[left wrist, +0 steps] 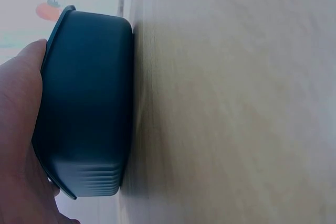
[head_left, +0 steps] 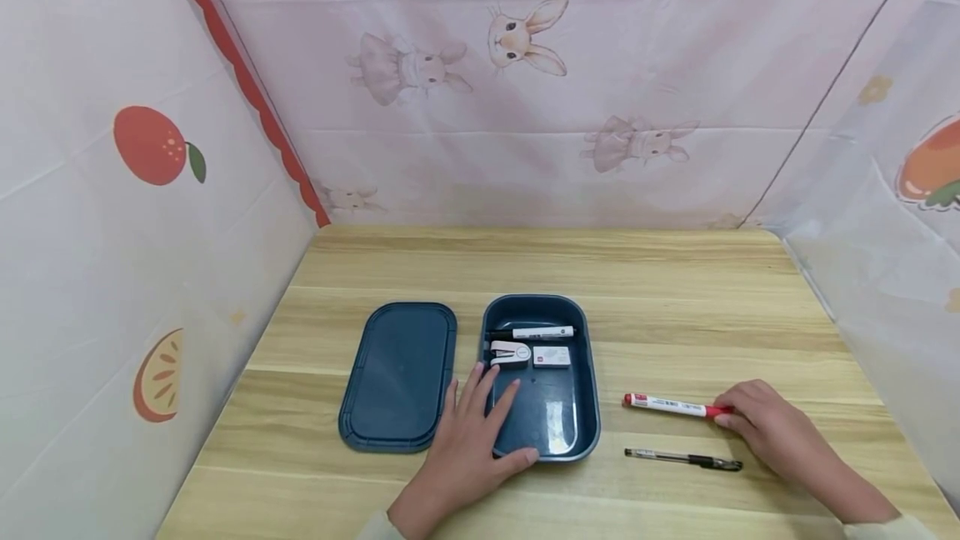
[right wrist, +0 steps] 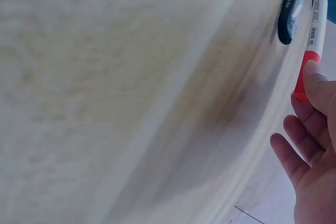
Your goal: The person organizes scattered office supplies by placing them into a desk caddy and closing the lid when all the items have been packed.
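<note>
Right of the container [head_left: 536,407], the right hand [head_left: 776,432] pinches a red marker [head_left: 675,406] by its cap between thumb and fingers; a pen [head_left: 678,458] lies nearby on the bench [head_left: 675,298]. The left hand [head_left: 467,447] rests, fingers spread, on the container's near-left rim. Inside are a black marker [head_left: 536,332], stapler [head_left: 510,354] and small white box [head_left: 552,357]; left, a lid [head_left: 401,377].

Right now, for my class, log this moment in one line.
left hand: rests on blue rectangular plastic box | right hand: pinches red-capped white marker | slim black-capped pen: lies on wooden table
</note>
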`<state>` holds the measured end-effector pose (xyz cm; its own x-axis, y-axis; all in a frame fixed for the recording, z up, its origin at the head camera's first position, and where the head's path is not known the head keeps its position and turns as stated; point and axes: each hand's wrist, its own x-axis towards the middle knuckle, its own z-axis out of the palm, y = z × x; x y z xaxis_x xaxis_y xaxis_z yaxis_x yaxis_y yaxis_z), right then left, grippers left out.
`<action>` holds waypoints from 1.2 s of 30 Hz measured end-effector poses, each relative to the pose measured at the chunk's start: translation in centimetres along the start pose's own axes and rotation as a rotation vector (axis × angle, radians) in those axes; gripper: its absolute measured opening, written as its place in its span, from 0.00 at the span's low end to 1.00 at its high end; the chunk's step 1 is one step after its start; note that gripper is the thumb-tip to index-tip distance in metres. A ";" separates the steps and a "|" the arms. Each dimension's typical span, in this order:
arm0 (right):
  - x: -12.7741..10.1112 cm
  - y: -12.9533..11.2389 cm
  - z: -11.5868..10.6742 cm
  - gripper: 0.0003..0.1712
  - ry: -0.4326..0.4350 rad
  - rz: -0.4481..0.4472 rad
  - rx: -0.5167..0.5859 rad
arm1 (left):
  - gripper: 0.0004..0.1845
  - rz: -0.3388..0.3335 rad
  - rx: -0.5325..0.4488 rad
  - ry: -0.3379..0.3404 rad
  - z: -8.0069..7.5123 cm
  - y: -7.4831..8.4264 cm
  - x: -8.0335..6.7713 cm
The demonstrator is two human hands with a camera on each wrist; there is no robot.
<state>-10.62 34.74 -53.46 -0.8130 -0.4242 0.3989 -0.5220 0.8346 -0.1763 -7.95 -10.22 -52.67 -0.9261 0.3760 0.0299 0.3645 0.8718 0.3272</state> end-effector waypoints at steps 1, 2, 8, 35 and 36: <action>0.1 -0.1 -0.1 0.18 0.002 0.000 0.004 | 0.47 0.002 -0.001 0.002 0.0 0.0 0.0; 0.2 -0.1 -0.1 0.18 0.004 -0.001 0.001 | 0.47 0.003 -0.001 0.003 0.0 0.0 0.0; 1.1 -0.4 -0.6 0.20 0.047 -0.036 0.003 | 0.47 0.003 0.003 0.006 0.1 0.0 0.0; 7.4 -6.4 -0.4 0.38 0.083 -0.091 0.025 | 0.47 0.009 0.016 -0.004 -0.1 0.0 -0.1; 7.6 -6.6 -0.3 0.34 0.075 -0.092 0.023 | 0.47 0.008 0.014 -0.007 0.0 0.0 -0.1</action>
<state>-13.29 26.07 -48.97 -0.7405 -0.4701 0.4803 -0.5995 0.7851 -0.1558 -7.90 -10.28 -52.64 -0.9224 0.3853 0.0263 0.3736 0.8729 0.3139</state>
